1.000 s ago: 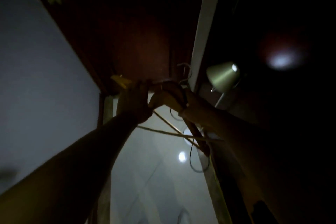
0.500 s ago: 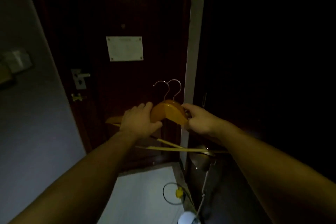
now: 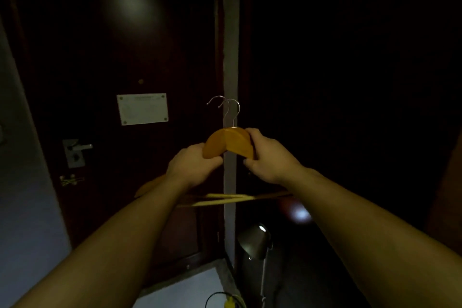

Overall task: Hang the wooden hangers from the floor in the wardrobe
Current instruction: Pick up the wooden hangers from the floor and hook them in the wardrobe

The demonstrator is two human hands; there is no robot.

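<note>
The person holds a pair of wooden hangers [image 3: 228, 141] up at chest height in front of a dark door [image 3: 140, 57], the two stacked so closely that they read almost as one, with two metal hooks [image 3: 226, 107] rising side by side from the top of the arch. The left hand [image 3: 191, 166] is closed around the left shoulder of the pair and the right hand [image 3: 268, 155] is closed around the right shoulder, fingers wrapped over the wood. The pale lower bars [image 3: 225, 199] run across below the wrists. Rigid, smooth and probably light, the hangers should not flex, but the lacquered wood looks slippery and the two can slide or splay against each other, so a firm pinch on the thick shoulders near the neck suits them better than the thin bars. The hooks are the parts to keep free and aligned. The wardrobe is presumably the black opening to the right of the pale door frame [image 3: 231, 57]; no rail shows there.
</note>
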